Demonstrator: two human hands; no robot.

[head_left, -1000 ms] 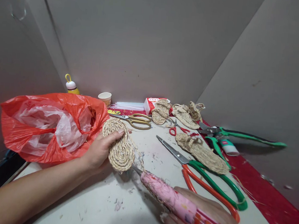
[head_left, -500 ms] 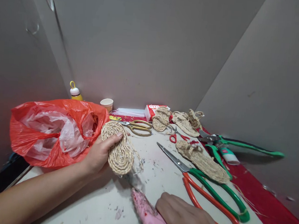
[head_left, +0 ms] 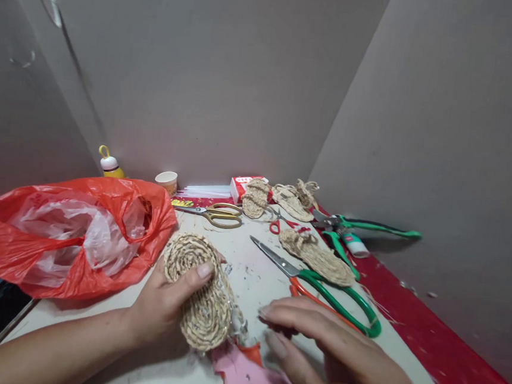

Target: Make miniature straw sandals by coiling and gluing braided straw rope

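While tilted, oval coiled straw sole (head_left: 208, 314)

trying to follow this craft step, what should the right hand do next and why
Probably bring the right hand onto the lower edge of the oval woven straw sole and press there. The left hand grips that sole, thumb across its face. Whitish wisps cling at that edge, the right hand hovers open beside it, and the pink glue gun lies below, out of hand.
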